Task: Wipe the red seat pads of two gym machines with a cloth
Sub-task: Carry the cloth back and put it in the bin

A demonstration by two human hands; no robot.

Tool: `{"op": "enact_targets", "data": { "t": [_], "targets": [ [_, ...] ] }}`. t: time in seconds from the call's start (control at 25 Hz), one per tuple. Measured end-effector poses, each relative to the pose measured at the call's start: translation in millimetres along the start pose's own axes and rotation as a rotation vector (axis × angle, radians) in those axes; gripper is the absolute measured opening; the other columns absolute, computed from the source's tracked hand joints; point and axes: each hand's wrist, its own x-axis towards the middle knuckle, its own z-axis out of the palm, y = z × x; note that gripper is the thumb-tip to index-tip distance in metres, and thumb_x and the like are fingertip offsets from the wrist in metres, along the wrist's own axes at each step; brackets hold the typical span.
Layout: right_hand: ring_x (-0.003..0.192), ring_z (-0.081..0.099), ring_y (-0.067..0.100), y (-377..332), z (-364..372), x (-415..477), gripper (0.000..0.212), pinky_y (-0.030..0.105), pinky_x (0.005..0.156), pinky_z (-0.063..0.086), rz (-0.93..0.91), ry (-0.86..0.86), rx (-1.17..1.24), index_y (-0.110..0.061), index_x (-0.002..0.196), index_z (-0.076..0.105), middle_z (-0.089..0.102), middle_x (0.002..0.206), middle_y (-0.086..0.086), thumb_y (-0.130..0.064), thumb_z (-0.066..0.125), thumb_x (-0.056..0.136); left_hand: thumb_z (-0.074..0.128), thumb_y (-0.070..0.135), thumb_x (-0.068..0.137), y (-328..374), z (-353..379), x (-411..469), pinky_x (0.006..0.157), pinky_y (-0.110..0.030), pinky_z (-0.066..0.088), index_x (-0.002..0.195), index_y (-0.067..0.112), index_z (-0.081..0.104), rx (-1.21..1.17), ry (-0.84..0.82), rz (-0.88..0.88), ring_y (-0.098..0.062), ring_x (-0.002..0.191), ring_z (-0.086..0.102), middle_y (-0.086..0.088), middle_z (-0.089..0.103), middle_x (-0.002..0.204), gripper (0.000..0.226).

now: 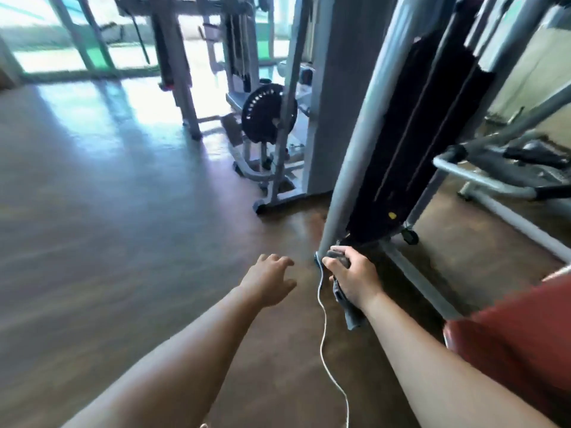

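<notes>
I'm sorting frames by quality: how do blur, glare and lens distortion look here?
Head view: motion blur smears the floor and far machines; the window blows out and glares off the floor; the wide lens bows the grey upright; the right hand gripping the cloth and the open left hand are fairly sharp.

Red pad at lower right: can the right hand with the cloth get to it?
Probably yes. The right hand grips the cloth just left of the red pad; between them shows only floor and a low frame bar.
</notes>
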Motion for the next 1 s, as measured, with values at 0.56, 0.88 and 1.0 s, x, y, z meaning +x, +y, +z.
{"op": "enact_targets", "data": {
  "t": [0.56,0.88,1.0],
  "targets": [
    [0.095,0.070,0.022,-312.2,412.0,153.7,0.056,0.031,0.085,0.053,-0.325,-0.436,-0.123,-0.028,0.116,0.071,0.077,0.097,0.000,-0.063,0.062,0.072,0.053,0.049,0.096,-461.4,-221.4,-39.4,0.111,-0.043,0.041,0.150,0.030,0.045,0.115,0.051,-0.552,-0.027,0.142,0.036,-0.003,0.048,0.149,0.057],
    [0.096,0.061,0.017,-433.9,554.3,351.1,0.037,0.027,0.081,0.042,-0.441,-0.562,-0.209,-0.030,0.119,0.069,0.072,0.106,-0.003,-0.048,0.071,0.086,0.052,0.047,0.096,-624.2,-324.9,110.9,0.110,-0.042,0.041,0.146,0.030,0.050,0.057,0.109,-0.656,-0.026,0.139,0.038,-0.002,0.051,0.145,0.052],
    [0.099,0.063,0.019,-493.1,602.9,420.4,0.037,0.027,0.081,0.042,-0.456,-0.620,-0.215,-0.028,0.118,0.069,0.072,0.108,0.000,-0.046,0.071,0.086,0.052,0.048,0.096,-682.3,-370.2,163.1,0.108,-0.041,0.042,0.144,0.032,0.052,0.035,0.121,-0.715,-0.026,0.138,0.039,-0.001,0.051,0.144,0.050]
  ]
}}
